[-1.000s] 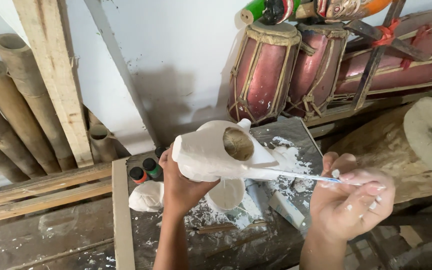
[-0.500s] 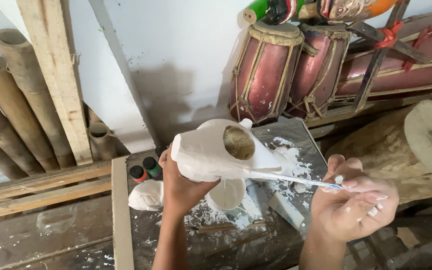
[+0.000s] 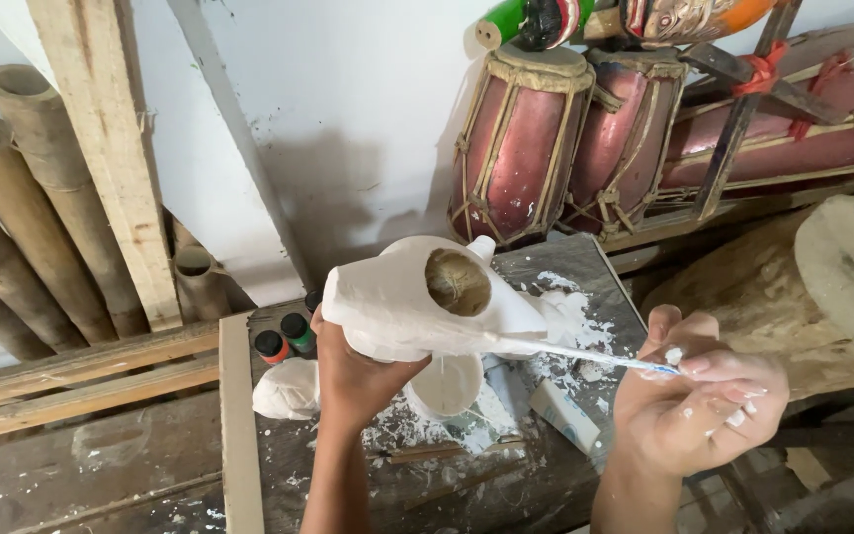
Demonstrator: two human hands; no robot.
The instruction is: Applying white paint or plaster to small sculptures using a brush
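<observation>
My left hand [image 3: 356, 376] grips a white-painted carved wooden figure [image 3: 417, 302] from below, holding it up over the work board; a round bare-wood hollow shows in its side. My right hand [image 3: 699, 400], flecked with white paint, pinches a thin paintbrush [image 3: 585, 356] whose tip rests against the figure's lower right side. Below the figure stands a white cup of paint [image 3: 447, 386].
A paint-spattered board [image 3: 565, 297] lies under the hands, with small paint bottles [image 3: 284, 336], a white lump [image 3: 287, 389] and a tube [image 3: 565, 415]. Bamboo poles [image 3: 12, 198] and planks stand left. Red drums [image 3: 521, 148] lean at the back, a log end [image 3: 852, 267] right.
The figure and brush have barely shifted; my right hand has edged slightly, keeping the brush tip on the figure.
</observation>
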